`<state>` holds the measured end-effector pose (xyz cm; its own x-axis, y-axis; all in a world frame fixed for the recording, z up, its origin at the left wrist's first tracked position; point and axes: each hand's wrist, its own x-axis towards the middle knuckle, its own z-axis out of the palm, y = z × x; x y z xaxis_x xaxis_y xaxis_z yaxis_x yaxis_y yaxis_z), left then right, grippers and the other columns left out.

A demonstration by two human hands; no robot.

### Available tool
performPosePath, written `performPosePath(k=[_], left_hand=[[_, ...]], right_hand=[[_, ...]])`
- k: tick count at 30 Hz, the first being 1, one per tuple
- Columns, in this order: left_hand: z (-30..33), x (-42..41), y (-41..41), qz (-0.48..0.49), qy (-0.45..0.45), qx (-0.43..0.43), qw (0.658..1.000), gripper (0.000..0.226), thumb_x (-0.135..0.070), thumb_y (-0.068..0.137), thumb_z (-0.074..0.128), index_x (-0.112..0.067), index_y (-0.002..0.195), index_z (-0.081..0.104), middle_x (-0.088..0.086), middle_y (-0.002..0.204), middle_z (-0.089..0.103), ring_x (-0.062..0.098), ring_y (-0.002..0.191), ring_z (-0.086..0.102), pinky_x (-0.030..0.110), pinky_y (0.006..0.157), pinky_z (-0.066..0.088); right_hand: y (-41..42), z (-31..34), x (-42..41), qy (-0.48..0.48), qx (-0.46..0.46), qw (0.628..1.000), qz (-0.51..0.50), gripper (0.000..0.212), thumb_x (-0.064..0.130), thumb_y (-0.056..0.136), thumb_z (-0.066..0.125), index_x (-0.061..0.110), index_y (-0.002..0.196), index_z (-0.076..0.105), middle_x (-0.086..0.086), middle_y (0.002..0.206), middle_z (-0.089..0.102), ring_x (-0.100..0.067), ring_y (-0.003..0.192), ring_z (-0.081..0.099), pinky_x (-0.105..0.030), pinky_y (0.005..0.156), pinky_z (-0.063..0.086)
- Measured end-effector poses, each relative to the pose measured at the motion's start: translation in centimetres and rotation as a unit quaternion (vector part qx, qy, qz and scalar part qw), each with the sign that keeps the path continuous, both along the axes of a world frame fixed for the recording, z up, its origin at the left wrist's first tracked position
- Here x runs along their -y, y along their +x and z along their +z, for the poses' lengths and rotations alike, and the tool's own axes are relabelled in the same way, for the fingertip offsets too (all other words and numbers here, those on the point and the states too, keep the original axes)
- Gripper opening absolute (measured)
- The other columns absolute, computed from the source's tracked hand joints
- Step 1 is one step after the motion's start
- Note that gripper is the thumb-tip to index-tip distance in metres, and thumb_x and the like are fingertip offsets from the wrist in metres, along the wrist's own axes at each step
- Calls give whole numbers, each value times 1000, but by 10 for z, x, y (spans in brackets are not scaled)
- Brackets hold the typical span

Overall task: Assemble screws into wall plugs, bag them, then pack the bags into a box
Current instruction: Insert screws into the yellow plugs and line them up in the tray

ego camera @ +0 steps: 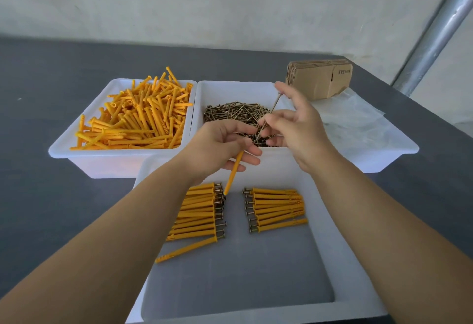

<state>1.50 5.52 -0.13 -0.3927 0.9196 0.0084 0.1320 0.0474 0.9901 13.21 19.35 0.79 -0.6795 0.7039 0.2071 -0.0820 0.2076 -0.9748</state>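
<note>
My left hand (220,144) grips a yellow wall plug (233,173) that hangs tip-down over the near white tray (340,267). My right hand (294,124) pinches a long screw (268,116), its point held close to the plug's top end. Both hands hover at the front edge of the middle tray (202,108), which holds a heap of loose screws (235,115). The left tray (76,155) is full of loose yellow plugs (143,114). In the near tray lie two rows of assembled plugs with screws (276,208), and one stray plug (186,248).
A stack of flat cardboard boxes (320,78) stands at the back right of the dark grey table (38,195). Clear plastic bags (353,116) lie next to it, in a third white tray. A metal pole (435,34) leans at the far right.
</note>
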Motion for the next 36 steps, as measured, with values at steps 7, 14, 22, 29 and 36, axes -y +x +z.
performPosePath(k=[7,14,22,29,36], left_hand=[[-2,-3,5,-33,1,6,999,31,-7,100,53,-15,129,55,12,100,75,24,92,74,34,72,62],[1,-2,2,0,45,-66,997,31,-10,96,60,-12,128,56,7,96,77,5,70,60,27,58,46],[-7,-6,21,-61,8,-128,990,16,7,84,69,-9,84,64,6,86,68,21,80,75,32,65,61],[-31,-28,47,-15,-54,-540,840,12,-5,81,57,-16,78,57,0,85,59,22,80,57,37,64,49],[-39,-32,59,-23,-109,-689,716,41,7,73,53,-19,67,21,-4,65,23,20,70,34,26,46,15]], right_hand=[[0,-7,3,16,3,999,36,44,1,92,61,24,128,55,-11,86,74,-14,70,68,-29,60,55],[-4,-9,5,76,-16,996,-40,25,41,91,59,28,106,74,15,86,70,4,68,58,-17,56,46],[0,-12,-3,26,-28,991,-132,16,39,86,58,32,86,72,-10,93,70,-9,62,54,-32,60,43],[0,-17,-8,13,-26,992,-125,14,38,86,61,30,84,73,-15,92,68,-9,61,53,-29,59,42],[-3,-21,-12,31,-7,992,-120,16,33,90,62,23,92,74,0,90,70,-5,58,54,-21,55,42]])
